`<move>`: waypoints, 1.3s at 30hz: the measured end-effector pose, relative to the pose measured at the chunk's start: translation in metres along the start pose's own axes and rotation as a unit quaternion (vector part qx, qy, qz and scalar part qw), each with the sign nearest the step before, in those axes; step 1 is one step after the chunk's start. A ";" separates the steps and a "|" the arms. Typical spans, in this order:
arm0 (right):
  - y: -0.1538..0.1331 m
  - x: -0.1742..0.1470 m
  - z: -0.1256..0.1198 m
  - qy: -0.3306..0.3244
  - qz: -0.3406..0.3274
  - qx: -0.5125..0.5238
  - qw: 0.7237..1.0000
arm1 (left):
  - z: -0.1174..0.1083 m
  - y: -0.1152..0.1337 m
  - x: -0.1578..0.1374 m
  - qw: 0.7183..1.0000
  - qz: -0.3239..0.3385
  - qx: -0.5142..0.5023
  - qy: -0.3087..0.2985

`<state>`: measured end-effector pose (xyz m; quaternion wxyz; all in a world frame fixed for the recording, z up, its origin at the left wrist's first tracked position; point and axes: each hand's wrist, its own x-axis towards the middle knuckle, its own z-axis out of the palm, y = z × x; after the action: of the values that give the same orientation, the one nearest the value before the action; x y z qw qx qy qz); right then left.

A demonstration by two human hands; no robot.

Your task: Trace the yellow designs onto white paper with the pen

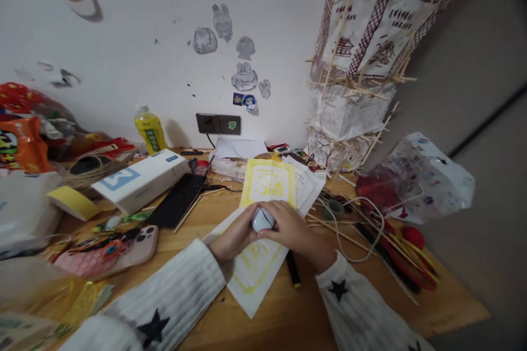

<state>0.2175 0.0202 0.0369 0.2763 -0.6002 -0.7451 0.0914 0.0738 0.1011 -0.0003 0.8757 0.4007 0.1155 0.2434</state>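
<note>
Left hand [235, 235] and right hand [293, 231] both gripping pale round object [262, 220]; loose grip could drop it onto paper [256, 290].

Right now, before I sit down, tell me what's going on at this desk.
A person's left hand and right hand together hold a small pale, rounded object; what it is, I can't tell. Below the hands lies a sheet with yellow drawing, and a second yellow-drawn sheet is just beyond them. A dark pen-like stick lies near the right wrist. At the right, a tiered paper-and-stick structure rises above the cluttered desk.
</note>
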 end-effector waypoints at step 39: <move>0.008 -0.005 0.007 0.098 0.038 -0.072 0.992 | 0.002 -0.006 0.001 1.000 0.001 0.016 -0.003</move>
<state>0.2217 0.0193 0.0257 0.3008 -0.6520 -0.6960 -0.0111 0.0775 0.0971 -0.0032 0.8692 0.4157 0.1161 0.2412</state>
